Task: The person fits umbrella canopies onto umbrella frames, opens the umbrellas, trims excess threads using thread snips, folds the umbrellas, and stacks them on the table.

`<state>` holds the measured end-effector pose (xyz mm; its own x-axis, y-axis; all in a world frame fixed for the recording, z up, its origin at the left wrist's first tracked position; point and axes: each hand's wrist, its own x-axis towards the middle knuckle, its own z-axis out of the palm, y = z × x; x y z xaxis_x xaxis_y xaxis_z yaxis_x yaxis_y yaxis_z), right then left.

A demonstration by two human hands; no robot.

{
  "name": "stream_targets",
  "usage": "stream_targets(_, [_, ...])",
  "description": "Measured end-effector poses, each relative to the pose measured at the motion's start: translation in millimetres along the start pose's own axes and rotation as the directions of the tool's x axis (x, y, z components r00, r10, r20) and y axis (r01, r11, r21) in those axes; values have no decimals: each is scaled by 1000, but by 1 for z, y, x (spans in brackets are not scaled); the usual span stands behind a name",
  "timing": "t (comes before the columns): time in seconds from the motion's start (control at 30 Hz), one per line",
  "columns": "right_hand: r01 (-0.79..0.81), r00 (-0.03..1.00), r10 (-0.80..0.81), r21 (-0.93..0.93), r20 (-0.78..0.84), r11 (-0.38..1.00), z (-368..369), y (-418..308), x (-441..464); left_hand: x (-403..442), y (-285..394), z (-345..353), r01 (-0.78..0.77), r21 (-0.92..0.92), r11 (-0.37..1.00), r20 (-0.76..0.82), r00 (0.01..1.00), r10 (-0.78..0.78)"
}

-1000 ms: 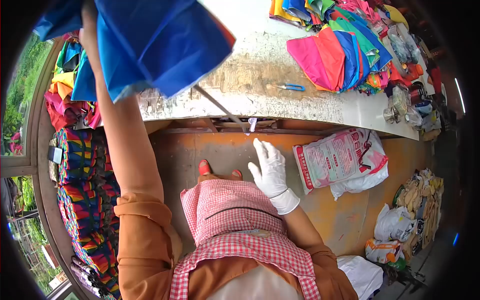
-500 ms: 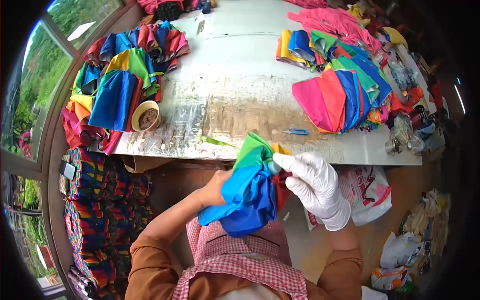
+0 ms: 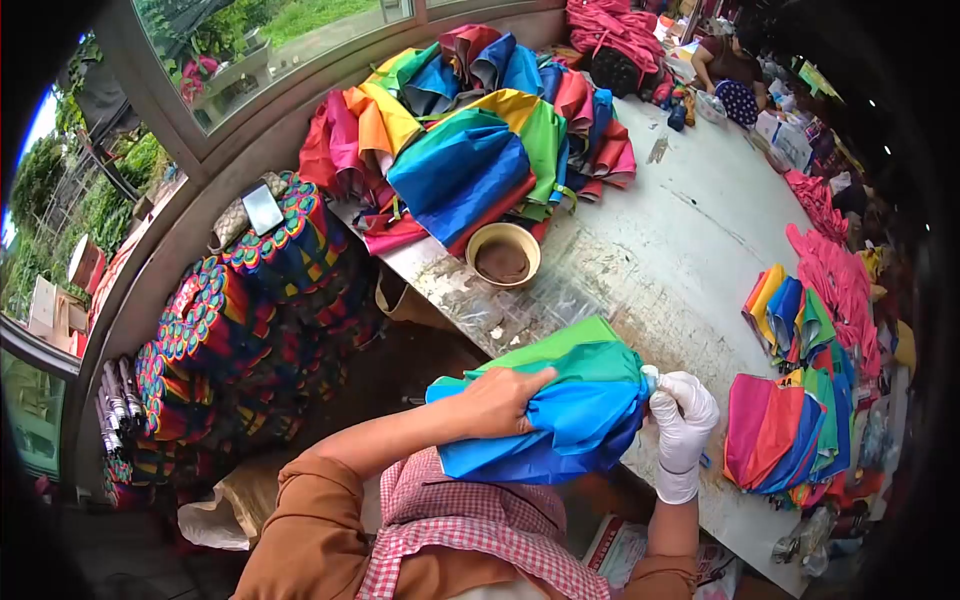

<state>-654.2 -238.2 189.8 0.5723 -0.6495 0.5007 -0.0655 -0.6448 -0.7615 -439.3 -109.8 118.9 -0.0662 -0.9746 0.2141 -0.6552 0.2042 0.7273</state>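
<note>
Close in front of my apron I hold a rainbow umbrella [image 3: 585, 425], with its blue and green fabric bunched in loose folds. My bare left hand [image 3: 500, 402] is closed round the middle of the fabric, thumb on top. In a white glove, my right hand [image 3: 683, 412] pinches the gathered end, where a small pale tip shows between thumb and fingers. A bowl [image 3: 503, 255] with something brown in it sits at the table edge, beyond my left hand.
Rainbow fabric pieces [image 3: 460, 170] are heaped at the table's far left, and another stack [image 3: 775, 430] lies right. Stacked folded umbrellas [image 3: 250, 300] stand below the window. Pink fabric [image 3: 835, 290] covers the right side. A person [image 3: 730, 75] is at the far end.
My view has swung left, bringing in more of the window and stacks. The umbrella is now held more sideways, my left hand over its fabric and my right hand still at its end.
</note>
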Motion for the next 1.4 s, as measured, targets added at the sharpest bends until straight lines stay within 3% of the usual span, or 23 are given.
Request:
stream_targets(0.1, [-92,996,90,95,21,991,38,16,61,35,-24,-63,67,105,992,-72,996,-60])
stream_targets(0.17, [-12,961,50,139,-271,990,66,16,105,73,-38,-133,77,363,929,-206,979,-1])
stream_targets(0.2, [-34,942,89,173,-324,984,71,17,120,98,-46,-170,91,449,889,-385,917,101])
stream_targets(0.27, [-71,884,171,235,-435,969,75,24,147,158,-78,-237,312,519,796,-599,797,79])
stream_targets(0.3, [-185,888,260,223,-380,957,75,32,150,191,-104,-263,427,500,753,-647,762,-2])
stream_targets(0.37, [-409,848,444,178,-290,895,75,53,131,251,-198,-282,515,565,645,-645,763,-44])
stream_targets(0.4, [-374,889,381,79,-254,924,79,69,120,269,-252,-276,544,600,586,-582,800,-146])
stream_targets(0.5, [-522,849,484,-192,-213,831,75,73,85,251,-548,-191,492,749,444,-466,867,-175])
stream_targets(0.53, [-575,814,523,-218,-254,789,67,75,67,252,-568,-185,516,725,457,-411,856,-314])
stream_targets(0.73, [-810,559,672,-149,-486,567,-27,122,-21,273,-555,-222,610,521,597,-271,782,-562])
stream_targets(0.9, [-862,476,700,-126,-532,490,-159,257,-32,223,-513,-258,658,214,722,-202,753,-627])
stream_targets(0.93, [-883,428,714,-90,-554,460,-190,297,-32,210,-491,-256,607,267,749,-338,787,-517])
stream_targets(0.97, [-900,383,719,-58,-580,433,-224,336,-29,202,-438,-236,607,542,581,-599,764,-238])
stream_targets(1.0, [-880,470,612,-285,-636,379,-256,376,-29,205,-358,-204,560,543,625,-698,715,-34])
stream_targets(1.03, [-822,566,496,-494,-658,282,-290,409,-25,200,-302,-172,549,339,764,-762,636,-120])
stream_targets(1.07, [-840,531,483,-510,-696,186,-320,434,-15,184,-273,-142,467,463,753,-703,711,-8])
stream_targets(1.13, [-855,458,451,-518,-766,-10,-364,475,1,158,-242,-81,411,497,764,-452,874,-176])
stream_targets(1.17, [-897,348,458,-433,-818,-92,-377,493,3,196,-166,-44,515,476,712,-288,857,-427])
stream_targets(1.23, [-935,129,446,-258,-886,-243,-399,530,9,199,-172,-1,555,481,679,-284,831,-478])
stream_targets(1.3, [-956,-44,574,-132,-818,-261,-408,541,11,217,-157,15,718,651,244,-241,500,-832])
stream_targets(1.33, [-943,-15,600,-189,-800,-276,-407,534,17,233,-143,15,721,670,176,-214,414,-885])
stream_targets(1.37, [-926,10,623,-243,-782,-289,-403,528,22,226,-156,14,675,640,366,-225,621,-751])
stream_targets(1.4, [-937,205,565,-326,-799,-122,-397,526,23,234,-154,12,580,610,540,-244,786,-569])
